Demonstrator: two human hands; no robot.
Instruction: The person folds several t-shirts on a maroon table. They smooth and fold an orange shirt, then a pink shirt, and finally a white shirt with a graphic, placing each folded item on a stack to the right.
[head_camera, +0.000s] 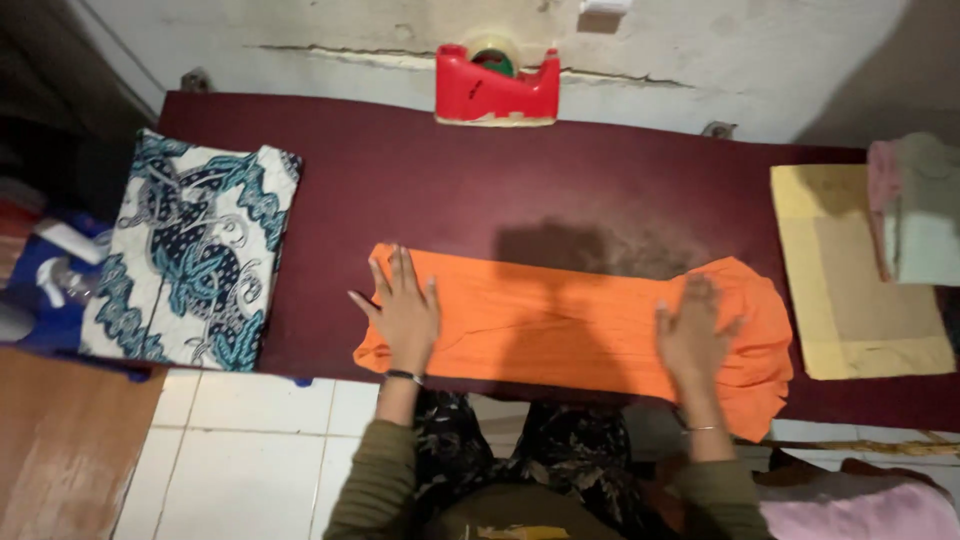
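1. As I look down from the head camera, a folded cloth with a blue and white pattern (190, 255) lies at about 9 o'clock on the dark maroon table (420, 180), its near edge hanging over the table's front.
2. At 12 o'clock, against the pale wall (300, 40), I see a red tape dispenser (496, 88) standing on the table's far edge.
3. Just left of centre, the left hand (402, 312) lies flat on the left end of the orange cloth (560, 320), palm down, with the fingers spread and pointing toward 12 o'clock; a dark band sits on that wrist.
4. The orange cloth is folded into a long strip that runs from 9 o'clock to 3 o'clock across the near-middle of the table, close to its front edge; its right end is bunched and droops over the edge.
5. Right of centre, the right hand (692, 335) presses flat on the bunched right end of the orange cloth, fingers loosely apart and pointing toward 12 o'clock; a thin bracelet shows at the wrist. Neither hand pinches the fabric.
6. At 3 o'clock I see a yellow folded cloth (850, 300) on the table, well apart from the orange one, with a pale pink and green stack (915, 205) resting on its far right corner.
7. At 5 o'clock, below the table's edge, a pink fabric (860, 505) lies beside my olive sleeves.
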